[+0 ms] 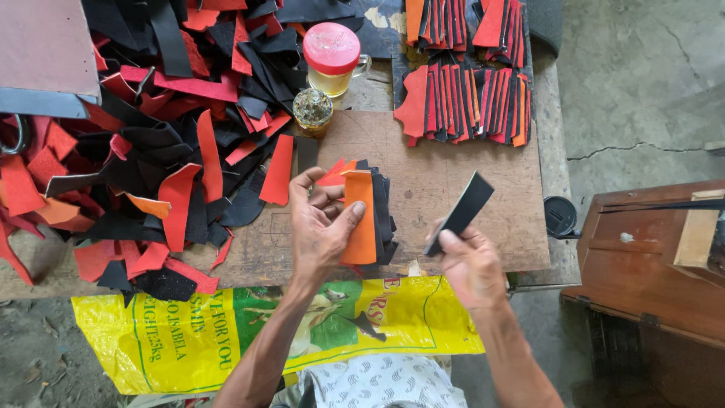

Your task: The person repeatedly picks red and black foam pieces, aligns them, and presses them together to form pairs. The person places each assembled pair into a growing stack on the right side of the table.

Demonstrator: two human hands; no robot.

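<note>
The left hand [321, 227] grips a stack of cut pieces [370, 215], orange on top and black beneath, thumb pressed across the orange face, just above the brown tabletop [453, 189]. The right hand [470, 261] pinches the lower end of a single black strip [462, 211], tilted up to the right, close beside the stack but apart from it. A heap of red and black scraps [166, 136] lies to the left. A red-lidded jar [332, 57] stands behind, near rows of sorted strips [468, 102].
</note>
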